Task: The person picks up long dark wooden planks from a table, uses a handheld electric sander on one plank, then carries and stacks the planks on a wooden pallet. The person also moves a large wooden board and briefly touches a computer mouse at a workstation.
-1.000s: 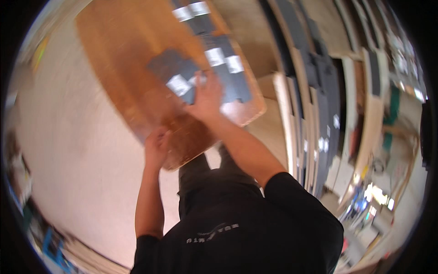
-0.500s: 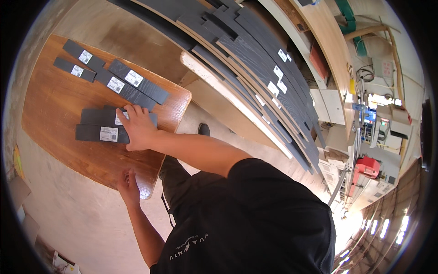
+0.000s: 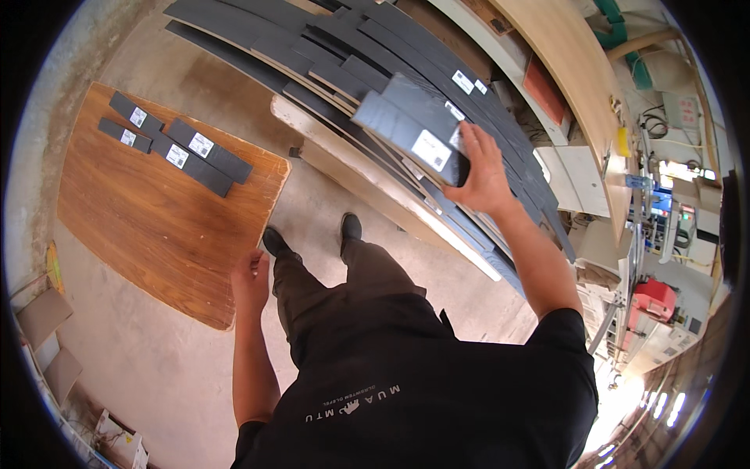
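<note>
My right hand grips a small stack of dark grey panels at one end, fingers over the top and thumb along the near edge. White labels show on their upper faces. I hold them above a large pile of long dark boards; whether they touch the pile I cannot tell. My left hand hangs beside the near right edge of the brown wooden table, fingers curled in with nothing visible in them. On the table's far part lie several narrow dark strips with white labels.
The board pile rests on a pale-edged support running diagonally to the right. Beyond it stands a wooden-topped bench. A red machine part is at the far right. Brown cardboard pieces lean at the lower left.
My right hand has lifted the labelled panels off the table and carried them right, over the board pile. My left hand has shifted slightly right and up. My body has turned rightward.
</note>
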{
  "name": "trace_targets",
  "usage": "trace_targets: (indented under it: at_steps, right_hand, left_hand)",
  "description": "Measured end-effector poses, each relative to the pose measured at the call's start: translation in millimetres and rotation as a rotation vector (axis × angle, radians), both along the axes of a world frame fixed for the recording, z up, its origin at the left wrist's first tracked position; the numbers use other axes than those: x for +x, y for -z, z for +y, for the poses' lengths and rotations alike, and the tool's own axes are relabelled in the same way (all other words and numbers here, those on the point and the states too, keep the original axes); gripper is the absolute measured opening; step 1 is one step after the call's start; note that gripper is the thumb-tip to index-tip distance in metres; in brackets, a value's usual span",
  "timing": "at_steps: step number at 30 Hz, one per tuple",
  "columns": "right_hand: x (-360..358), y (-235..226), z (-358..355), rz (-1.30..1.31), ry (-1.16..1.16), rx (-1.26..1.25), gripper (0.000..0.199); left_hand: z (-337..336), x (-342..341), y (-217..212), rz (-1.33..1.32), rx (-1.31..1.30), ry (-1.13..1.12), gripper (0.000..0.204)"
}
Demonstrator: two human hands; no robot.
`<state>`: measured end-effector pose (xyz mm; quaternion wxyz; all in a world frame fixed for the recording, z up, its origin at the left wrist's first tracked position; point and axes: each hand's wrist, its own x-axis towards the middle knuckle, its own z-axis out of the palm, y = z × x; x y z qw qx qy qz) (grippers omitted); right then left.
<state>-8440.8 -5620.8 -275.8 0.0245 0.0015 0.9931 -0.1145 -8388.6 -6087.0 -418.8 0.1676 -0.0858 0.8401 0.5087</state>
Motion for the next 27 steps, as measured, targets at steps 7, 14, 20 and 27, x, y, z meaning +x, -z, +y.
trace_targets:
  at_steps: [7,14,20,27]
  right_hand:
    - [19.1,49.0,67.3,0.000,-0.045,-0.018,0.113]
    - [16.0,29.9,54.2,-0.083,-0.074,0.152,0.116]
    - [-26.4,23.8,-81.3,0.214,-0.296,-0.010,0.099]
    - [-165.5,150.8,-373.1,-0.192,-0.207,-0.140,0.114]
  left_hand:
    - [89.8,15.9,-7.7,0.041,0.004,0.142,0.015]
    - [84.5,10.3,-15.9,0.002,0.006,0.079,0.020]
    - [52.0,6.5,1.1,0.000,-0.007,0.003,0.024]
    - [-75.9,-39.9,46.1,0.231,-0.368,-0.289,0.024]
